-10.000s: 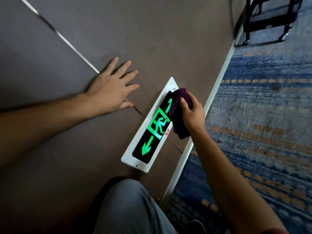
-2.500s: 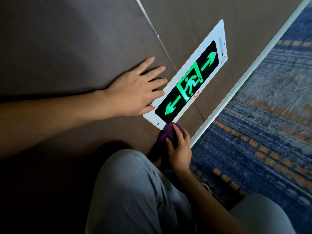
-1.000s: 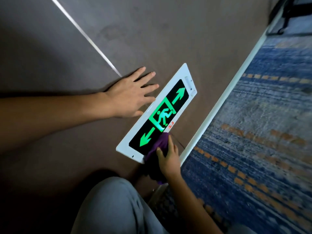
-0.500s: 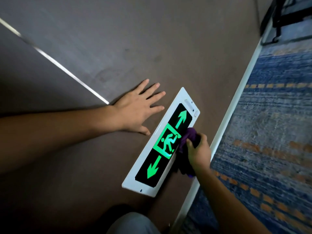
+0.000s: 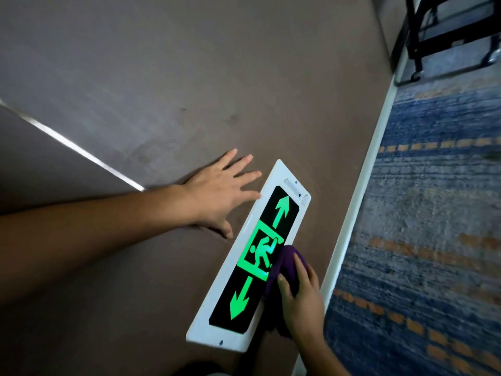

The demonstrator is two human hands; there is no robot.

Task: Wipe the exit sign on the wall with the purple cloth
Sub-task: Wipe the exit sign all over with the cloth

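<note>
The exit sign [image 5: 245, 286] is a long white-framed panel low on the brown wall, with a black face, two green arrows and a lit green running figure. My right hand [image 5: 302, 299] grips the bunched purple cloth [image 5: 284, 267] and presses it against the sign's lower edge, beside the running figure. Part of that edge is hidden behind the cloth and hand. My left hand [image 5: 219, 192] lies flat on the wall with fingers spread, just left of the sign's upper end, holding nothing.
A white baseboard [image 5: 360, 202] runs along the foot of the wall [image 5: 189, 77]. To the right lies blue carpet with orange dashes [image 5: 439, 226]. A black wheeled frame [image 5: 447, 31] stands at the top right. A thin metal strip [image 5: 81, 150] crosses the wall at left.
My right hand has slid the cloth back along the sign's lower edge toward the near end. My left hand stays flat on the wall. The view has swung.
</note>
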